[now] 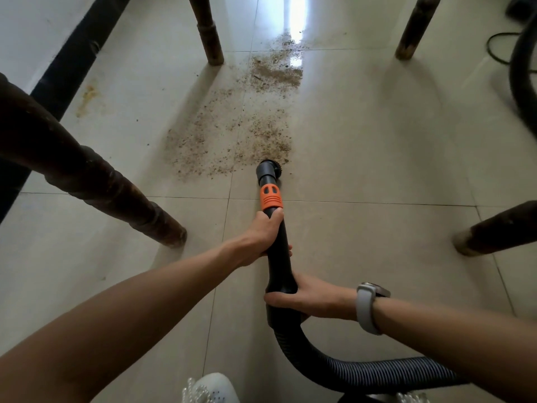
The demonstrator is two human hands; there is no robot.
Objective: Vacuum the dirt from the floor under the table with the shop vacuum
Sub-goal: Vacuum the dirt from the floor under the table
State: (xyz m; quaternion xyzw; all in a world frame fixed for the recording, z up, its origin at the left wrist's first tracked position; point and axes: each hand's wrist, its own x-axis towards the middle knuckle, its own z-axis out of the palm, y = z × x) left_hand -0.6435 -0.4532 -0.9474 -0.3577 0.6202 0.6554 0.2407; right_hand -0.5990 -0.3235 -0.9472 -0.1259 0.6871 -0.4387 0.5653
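Observation:
A black vacuum wand (280, 257) with an orange collar (271, 196) points away from me over pale floor tiles. Its round brush nozzle (268, 168) rests at the near edge of a spread of brown dirt (232, 135). More dirt (276, 72) lies farther off between the far table legs. My left hand (261, 237) grips the wand just below the orange collar. My right hand (305, 298), with a watch on the wrist, grips the wand's lower end where the ribbed hose (348, 370) begins.
Four dark wooden table legs stand around the dirt: near left (122, 199), far left (207, 33), far right (414, 30), near right (494, 231). A black skirting strip (66, 62) runs along the left wall. A cable (499, 49) and dark hose (523, 80) lie far right.

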